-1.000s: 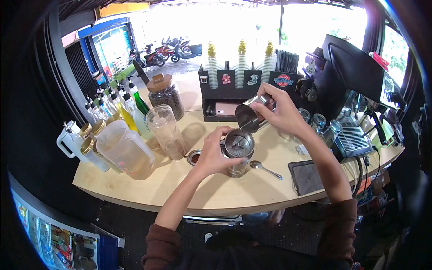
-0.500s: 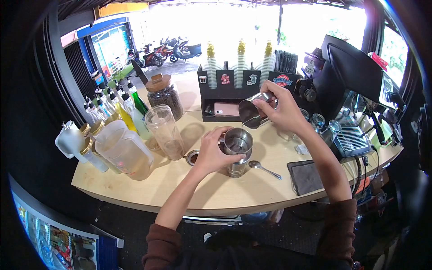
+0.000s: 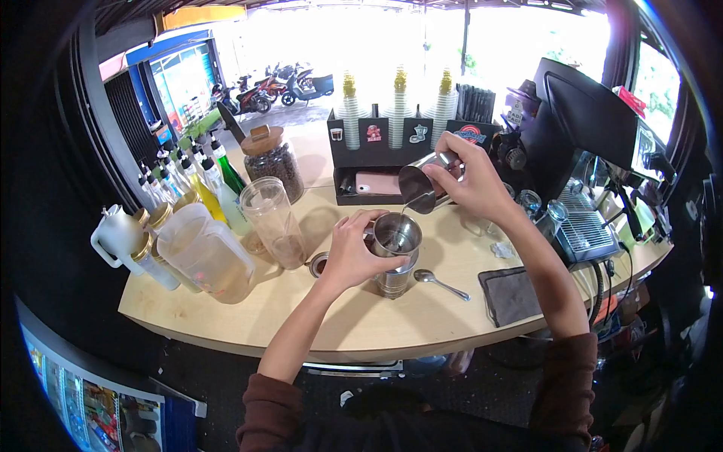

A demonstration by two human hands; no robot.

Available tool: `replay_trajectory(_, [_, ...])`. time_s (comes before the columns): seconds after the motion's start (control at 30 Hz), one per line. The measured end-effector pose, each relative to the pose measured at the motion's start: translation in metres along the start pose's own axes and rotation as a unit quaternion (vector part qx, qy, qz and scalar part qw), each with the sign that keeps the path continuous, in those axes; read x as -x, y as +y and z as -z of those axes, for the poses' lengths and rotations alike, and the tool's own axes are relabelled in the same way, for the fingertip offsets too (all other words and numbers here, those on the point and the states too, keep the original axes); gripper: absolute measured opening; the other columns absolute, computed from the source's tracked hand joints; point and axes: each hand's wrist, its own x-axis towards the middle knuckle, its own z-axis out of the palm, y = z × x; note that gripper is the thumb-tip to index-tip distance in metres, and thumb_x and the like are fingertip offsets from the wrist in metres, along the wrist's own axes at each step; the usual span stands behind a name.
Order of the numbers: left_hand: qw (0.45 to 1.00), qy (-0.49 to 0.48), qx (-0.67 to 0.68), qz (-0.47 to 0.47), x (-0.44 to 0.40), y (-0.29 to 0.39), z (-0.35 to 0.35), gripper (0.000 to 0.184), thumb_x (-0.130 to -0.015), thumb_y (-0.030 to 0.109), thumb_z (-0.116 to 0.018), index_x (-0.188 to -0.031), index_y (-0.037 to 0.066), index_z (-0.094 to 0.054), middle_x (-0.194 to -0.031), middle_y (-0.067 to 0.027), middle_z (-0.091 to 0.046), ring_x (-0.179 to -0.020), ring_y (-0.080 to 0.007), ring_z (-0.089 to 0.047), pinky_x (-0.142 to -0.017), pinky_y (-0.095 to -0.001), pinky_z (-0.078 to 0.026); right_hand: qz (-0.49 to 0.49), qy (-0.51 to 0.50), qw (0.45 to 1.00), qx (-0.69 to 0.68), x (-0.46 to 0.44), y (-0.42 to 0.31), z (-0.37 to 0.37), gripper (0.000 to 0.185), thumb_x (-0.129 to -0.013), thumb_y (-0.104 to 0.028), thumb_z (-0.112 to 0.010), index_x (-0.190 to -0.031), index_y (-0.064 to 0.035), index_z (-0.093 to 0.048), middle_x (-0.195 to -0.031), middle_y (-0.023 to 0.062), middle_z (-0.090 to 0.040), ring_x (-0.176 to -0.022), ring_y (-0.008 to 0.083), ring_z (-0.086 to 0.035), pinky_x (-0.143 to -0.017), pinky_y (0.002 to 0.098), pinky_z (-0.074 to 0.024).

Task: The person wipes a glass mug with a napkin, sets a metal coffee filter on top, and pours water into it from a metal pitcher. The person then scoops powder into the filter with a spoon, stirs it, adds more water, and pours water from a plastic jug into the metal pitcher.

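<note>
My right hand (image 3: 468, 181) grips a stainless steel pitcher (image 3: 416, 185), tilted to the left. A thin stream of clear liquid runs from its lip into a metal cup (image 3: 397, 235) below. Around that cup curl the thumb and fingers of my left hand (image 3: 354, 248), near its rim. Directly under the cup stands a shiny ribbed metal cylinder (image 3: 392, 284); whether the two are joined I cannot tell. A metal spoon (image 3: 443, 285) lies on the counter just right of the cylinder. Partly behind my left hand sits a small round metal piece (image 3: 319, 264) with dark contents.
To the left are a clear plastic pitcher (image 3: 207, 252), a tall clear container (image 3: 275, 226), a coffee bean jar (image 3: 273, 167) and several syrup bottles (image 3: 197, 181). A black cup organiser (image 3: 380, 157) holds a phone (image 3: 379, 183). A dark cloth (image 3: 510, 295) and espresso machine (image 3: 584, 222) are rightward.
The stream from the tilted pitcher now reaches further into the cup. Both hands keep nearly the same place, and the view has shifted slightly.
</note>
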Motion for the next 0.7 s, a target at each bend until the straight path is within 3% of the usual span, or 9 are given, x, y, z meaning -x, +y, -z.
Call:
replay_trajectory(0.17, [1.000, 0.007, 0.002, 0.011, 0.001, 0.000, 0.000, 0.075, -0.050, 0.038, -0.084, -0.112, 0.004, -0.057, -0.103, -0.0102, -0.062, -0.095, -0.0264, -0.059, -0.094, -0.0398, -0.038, -0.002, 0.010, 0.999, -0.032, 0.002, -0.002, -0.001, 0.025, -0.081, -0.006, -0.064, -0.082, 0.0007, -0.041, -0.071, 0.0080, -0.046, -0.058, 0.0117, -0.046, -0.052, 0.0276, -0.0396])
replay_trajectory(0.23, [1.000, 0.010, 0.010, 0.014, 0.001, -0.003, -0.001, 0.076, -0.051, 0.038, -0.084, -0.113, 0.004, -0.056, -0.103, -0.0106, -0.062, -0.095, -0.0261, -0.059, -0.094, -0.0398, -0.038, -0.063, 0.014, 0.994, -0.089, 0.005, 0.001, -0.001, 0.023, -0.082, -0.006, -0.064, -0.081, -0.0008, -0.041, -0.068, 0.0038, -0.047, -0.060, 0.0075, -0.048, -0.052, 0.0264, -0.0403])
replay_trajectory(0.3, [1.000, 0.013, 0.019, 0.017, 0.000, -0.004, 0.000, 0.076, -0.051, 0.037, -0.084, -0.114, 0.004, -0.055, -0.103, -0.0110, -0.061, -0.095, -0.0259, -0.059, -0.095, -0.0398, -0.038, -0.064, 0.030, 0.993, -0.097, 0.009, 0.002, 0.001, 0.023, -0.083, -0.007, -0.064, -0.081, -0.0017, -0.041, -0.066, 0.0018, -0.046, -0.060, 0.0058, -0.047, -0.052, 0.0250, -0.0401])
replay_trajectory(0.37, [1.000, 0.019, -0.010, -0.003, -0.001, -0.002, 0.003, 0.077, -0.053, 0.027, -0.086, -0.118, 0.005, -0.053, -0.106, -0.0100, -0.061, -0.096, -0.0207, -0.059, -0.084, -0.0338, -0.048, -0.064, 0.046, 0.991, -0.105, 0.012, 0.009, 0.004, 0.022, -0.083, -0.007, -0.063, -0.081, -0.0027, -0.041, -0.064, -0.0002, -0.046, -0.061, 0.0041, -0.047, -0.052, 0.0237, -0.0399])
replay_trajectory(0.47, [1.000, 0.030, -0.004, -0.008, -0.003, 0.001, 0.005, 0.077, -0.053, 0.027, -0.086, -0.118, 0.005, -0.052, -0.106, -0.0102, -0.061, -0.096, -0.0205, -0.059, -0.085, -0.0335, -0.047, -0.078, 0.080, 0.987, -0.116, 0.021, 0.036, 0.006, 0.023, -0.085, -0.007, -0.063, -0.079, -0.0047, -0.041, -0.065, -0.0029, -0.043, -0.061, 0.0029, -0.046, -0.052, 0.0204, -0.0393])
replay_trajectory(0.53, [0.999, 0.032, -0.001, -0.007, -0.004, 0.006, 0.007, 0.077, -0.053, 0.027, -0.086, -0.119, 0.005, -0.052, -0.106, -0.0104, -0.061, -0.096, -0.0205, -0.059, -0.085, -0.0335, -0.047, -0.122, 0.095, 0.940, -0.304, 0.034, 0.043, 0.007, 0.025, -0.086, -0.009, -0.063, -0.078, -0.0063, -0.040, -0.067, -0.0043, -0.039, -0.061, 0.0024, -0.044, -0.052, 0.0188, -0.0388])
replay_trajectory(0.7, [1.000, 0.025, 0.002, 0.007, -0.006, 0.018, 0.012, 0.078, -0.055, 0.028, -0.086, -0.120, 0.005, -0.051, -0.108, -0.0111, -0.061, -0.098, -0.0204, -0.059, -0.086, -0.0338, -0.047, -0.127, 0.144, 0.946, -0.260, 0.085, 0.090, -0.002, 0.023, -0.087, -0.009, -0.062, -0.079, -0.0073, -0.040, -0.066, -0.0037, -0.044, -0.060, 0.0030, -0.047, -0.052, 0.0191, -0.0401])
